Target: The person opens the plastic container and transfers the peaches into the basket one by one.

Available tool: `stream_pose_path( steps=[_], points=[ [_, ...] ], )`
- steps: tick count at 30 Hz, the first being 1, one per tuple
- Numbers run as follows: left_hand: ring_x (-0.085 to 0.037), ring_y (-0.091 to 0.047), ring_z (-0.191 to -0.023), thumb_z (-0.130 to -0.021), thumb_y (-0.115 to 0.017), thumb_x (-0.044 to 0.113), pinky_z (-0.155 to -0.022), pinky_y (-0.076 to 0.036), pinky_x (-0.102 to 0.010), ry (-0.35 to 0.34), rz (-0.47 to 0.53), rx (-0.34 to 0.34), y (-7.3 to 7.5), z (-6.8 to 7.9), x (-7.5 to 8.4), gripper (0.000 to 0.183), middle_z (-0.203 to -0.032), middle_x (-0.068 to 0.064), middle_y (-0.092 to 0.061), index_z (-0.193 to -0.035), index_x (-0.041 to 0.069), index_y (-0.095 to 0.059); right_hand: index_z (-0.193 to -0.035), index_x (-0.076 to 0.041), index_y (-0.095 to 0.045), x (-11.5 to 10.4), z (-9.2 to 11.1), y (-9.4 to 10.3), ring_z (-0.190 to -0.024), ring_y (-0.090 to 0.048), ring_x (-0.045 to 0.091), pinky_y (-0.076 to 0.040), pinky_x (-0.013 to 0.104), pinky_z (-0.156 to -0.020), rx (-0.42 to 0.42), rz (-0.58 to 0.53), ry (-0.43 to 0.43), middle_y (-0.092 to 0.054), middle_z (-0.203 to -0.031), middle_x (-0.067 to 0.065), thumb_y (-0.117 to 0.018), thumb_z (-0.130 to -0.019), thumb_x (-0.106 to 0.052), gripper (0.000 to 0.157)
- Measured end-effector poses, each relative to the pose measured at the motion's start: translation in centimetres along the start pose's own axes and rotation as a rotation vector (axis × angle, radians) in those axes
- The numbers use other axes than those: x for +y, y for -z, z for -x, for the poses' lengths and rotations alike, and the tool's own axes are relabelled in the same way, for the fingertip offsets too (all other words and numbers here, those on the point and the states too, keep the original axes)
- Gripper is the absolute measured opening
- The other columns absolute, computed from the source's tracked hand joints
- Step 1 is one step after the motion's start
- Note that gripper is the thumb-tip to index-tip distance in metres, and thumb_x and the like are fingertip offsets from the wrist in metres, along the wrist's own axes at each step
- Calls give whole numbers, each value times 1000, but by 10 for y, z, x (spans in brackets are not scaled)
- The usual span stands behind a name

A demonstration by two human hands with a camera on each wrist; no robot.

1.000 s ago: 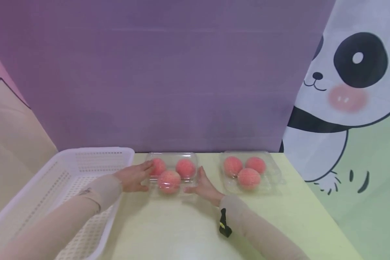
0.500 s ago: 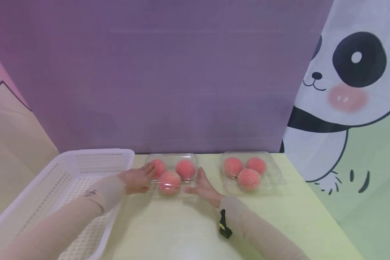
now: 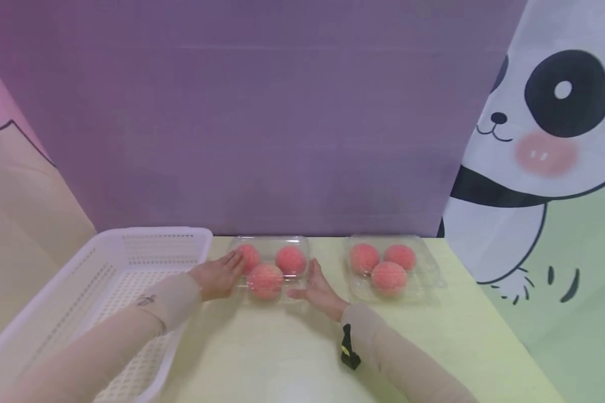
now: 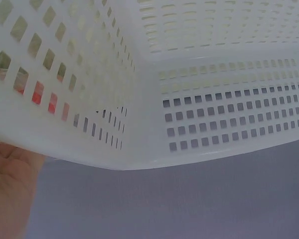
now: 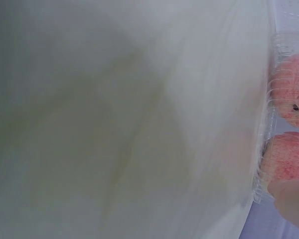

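Observation:
A clear plastic clamshell box point(image 3: 268, 240) holding three pinkish-red peaches point(image 3: 265, 281) sits at the table's far edge. My left hand point(image 3: 219, 277) lies along the box's left side, fingers stretched over the near-left corner, thumb not visible. At the opposite side, my right hand point(image 3: 320, 292) has its fingers straight up along the wall, with the thumb apart at the front edge. In the right wrist view, a fingertip point(image 5: 294, 201) overlaps a peach point(image 5: 289, 157) seen through the ribbed plastic. The left wrist view catches part of the left hand point(image 4: 10, 186) under a basket rim.
A white perforated plastic basket point(image 3: 168, 344) stands on the left, below the left forearm. Another clear box point(image 3: 426, 280) with three peaches is to the right. The pale yellow table point(image 3: 262, 358) ends at a purple backdrop point(image 3: 282, 140); a panda drawing point(image 3: 504, 184) covers the right wall.
My left hand has shifted slightly right, closer over the box's left corner, and its thumb has gone from sight. The right hand and both boxes stay about where they were.

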State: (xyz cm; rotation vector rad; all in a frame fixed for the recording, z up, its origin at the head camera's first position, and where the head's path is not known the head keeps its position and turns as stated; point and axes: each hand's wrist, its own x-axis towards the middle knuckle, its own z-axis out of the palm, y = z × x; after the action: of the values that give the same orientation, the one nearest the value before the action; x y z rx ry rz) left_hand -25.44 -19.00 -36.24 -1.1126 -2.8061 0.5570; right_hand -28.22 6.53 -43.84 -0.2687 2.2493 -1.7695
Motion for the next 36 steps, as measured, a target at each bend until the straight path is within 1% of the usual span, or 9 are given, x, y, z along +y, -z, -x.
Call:
stream_pose_path(
  steps=[9,14,18,21,23,26,28,32,36],
  points=[
    [-40,-42,-124,-80,-56,14,-105,-37,-40,19,14,17,4,1,2,52,-130,-28,-47,-123,-12,-47,-144,-1,11,2,-1,0,-140,1,35,-4,52,-113,-18,-46,12,8,-152,19,-71,-77,-16,107],
    [-41,-41,-124,-78,-62,15,-103,-39,-42,16,61,-27,10,1,-1,57,-131,-30,-44,-124,-13,-44,-145,-2,10,3,0,0,-140,0,36,-5,54,-112,-20,-26,6,6,-153,18,-71,-76,-19,108],
    [-41,-51,-113,-73,-72,17,-93,-47,-43,9,76,14,19,0,-2,59,-124,-31,-48,-119,-12,-47,-145,-3,10,2,1,1,-140,0,36,-5,55,-112,-17,-27,6,5,-153,18,-71,-77,-20,107],
    [-38,-58,-99,-70,-74,14,-84,-51,-43,19,127,63,25,-1,0,53,-116,-28,-53,-111,-10,-52,-145,-3,10,1,2,1,-140,1,35,-3,55,-112,-23,-34,5,7,-153,17,-70,-78,-19,106],
    [-35,-60,-88,-70,-75,12,-78,-53,-42,34,173,73,28,-3,2,45,-108,-23,-57,-105,-6,-55,-145,-3,10,1,2,1,-140,3,35,-3,56,-112,-25,-31,-3,8,-153,17,-70,-78,-19,106],
    [-30,-61,-83,-70,-73,9,-76,-53,-40,47,249,69,32,-9,5,34,-100,-14,-59,-99,0,-57,-145,-4,11,1,3,1,-140,3,35,-3,55,-112,-24,-33,-10,8,-153,16,-69,-78,-17,105],
    [-28,-61,-83,-72,-72,7,-77,-52,-39,54,290,57,35,-13,9,28,-96,-10,-60,-96,4,-59,-145,-4,11,1,3,1,-140,3,35,-3,55,-112,-22,-37,-12,8,-153,17,-69,-79,-16,104],
    [-25,-60,-86,-76,-67,6,-79,-52,-38,56,317,86,39,-21,20,15,-91,-6,-61,-90,7,-62,-145,-4,11,1,3,1,-140,3,35,-3,55,-112,-20,-39,-12,8,-153,16,-69,-78,-17,105],
    [-28,-61,-91,-78,-66,12,-82,-51,-41,73,306,120,41,-27,31,20,-95,-9,-63,-96,4,-64,-145,-4,11,1,2,0,-140,4,33,-4,52,-113,-22,-39,-15,9,-153,15,-70,-77,-19,107]
  ],
)
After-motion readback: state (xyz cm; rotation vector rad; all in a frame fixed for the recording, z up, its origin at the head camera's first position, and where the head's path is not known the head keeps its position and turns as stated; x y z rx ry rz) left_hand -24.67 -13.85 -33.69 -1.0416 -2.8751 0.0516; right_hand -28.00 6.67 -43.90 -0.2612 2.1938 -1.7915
